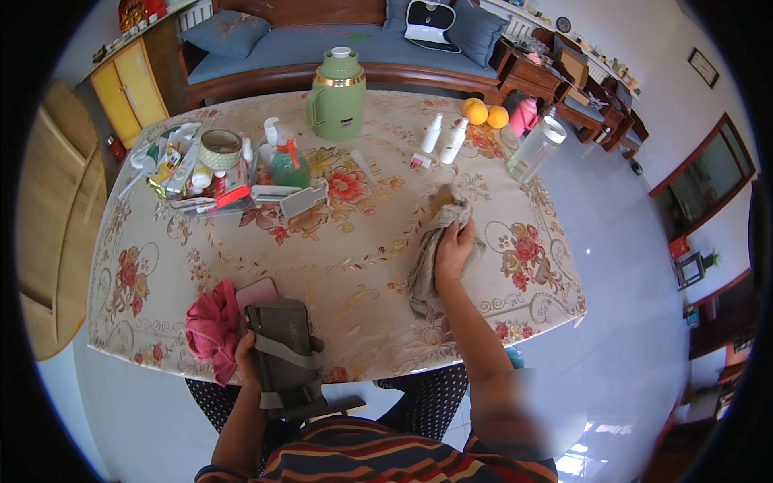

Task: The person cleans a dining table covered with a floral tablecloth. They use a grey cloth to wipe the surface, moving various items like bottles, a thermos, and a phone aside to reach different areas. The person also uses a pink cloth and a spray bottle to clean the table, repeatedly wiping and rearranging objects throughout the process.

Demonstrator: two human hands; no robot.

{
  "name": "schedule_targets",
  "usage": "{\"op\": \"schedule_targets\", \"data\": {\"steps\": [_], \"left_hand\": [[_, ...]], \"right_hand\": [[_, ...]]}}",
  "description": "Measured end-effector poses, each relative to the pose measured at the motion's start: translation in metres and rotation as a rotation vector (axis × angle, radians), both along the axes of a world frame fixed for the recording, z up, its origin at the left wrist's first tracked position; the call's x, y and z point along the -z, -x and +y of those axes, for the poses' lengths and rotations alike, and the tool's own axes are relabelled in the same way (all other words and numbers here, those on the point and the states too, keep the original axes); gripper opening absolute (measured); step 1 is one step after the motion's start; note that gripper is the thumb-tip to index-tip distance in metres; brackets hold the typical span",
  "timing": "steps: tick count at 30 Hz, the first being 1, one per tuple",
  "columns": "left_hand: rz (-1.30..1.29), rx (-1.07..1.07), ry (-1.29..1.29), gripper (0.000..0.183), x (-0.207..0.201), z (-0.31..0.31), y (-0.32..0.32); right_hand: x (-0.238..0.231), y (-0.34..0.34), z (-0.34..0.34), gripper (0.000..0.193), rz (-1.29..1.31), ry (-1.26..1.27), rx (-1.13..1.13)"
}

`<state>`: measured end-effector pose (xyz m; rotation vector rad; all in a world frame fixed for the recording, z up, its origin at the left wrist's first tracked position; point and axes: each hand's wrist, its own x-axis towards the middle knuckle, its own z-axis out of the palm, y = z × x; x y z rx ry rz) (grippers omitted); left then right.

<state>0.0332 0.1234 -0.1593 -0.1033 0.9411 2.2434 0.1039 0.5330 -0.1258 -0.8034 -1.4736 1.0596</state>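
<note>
At the table's near left edge, my left hand (246, 358) grips a dark grey-green pouch (278, 354) with a pale strap across it; its fingers are partly hidden by the pouch. A crumpled pink cloth (212, 328) lies just left of that hand. The corner of a flat pink object (256, 291) shows behind the pouch. Farther right, my right hand (455, 256) is closed on a bunched grey-brown rag (424, 278) pressed against the flowered tablecloth (354, 278).
A green thermos jug (336, 101) stands at the back. A clear tray (211, 208) crowded with bottles, tape and boxes sits at the far left. Two white bottles (443, 138), several oranges (483, 113), a pink item (525, 115) and a clear glass bottle (537, 149) are at the far right.
</note>
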Motion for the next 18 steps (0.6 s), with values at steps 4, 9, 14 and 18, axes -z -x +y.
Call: {"op": "schedule_targets", "data": {"steps": [4,9,14,18], "left_hand": [[0.026,0.004,0.086,0.046,-0.009,0.007,-0.003],[0.081,0.047,0.096,0.052,-0.006,0.003,0.0],[0.053,0.075,-0.035,0.049,-0.016,0.012,-0.001],[0.071,0.042,-0.046,0.043,-0.002,0.007,0.008]], "right_hand": [[0.031,0.032,0.024,0.029,-0.073,-0.236,-0.047],[0.001,0.057,-0.027,0.042,-0.772,-0.661,-0.397],[-0.012,0.019,-0.078,0.048,-0.882,-0.751,-0.477],[-0.008,-0.041,-0.083,0.045,-0.928,-0.681,-0.398]]}}
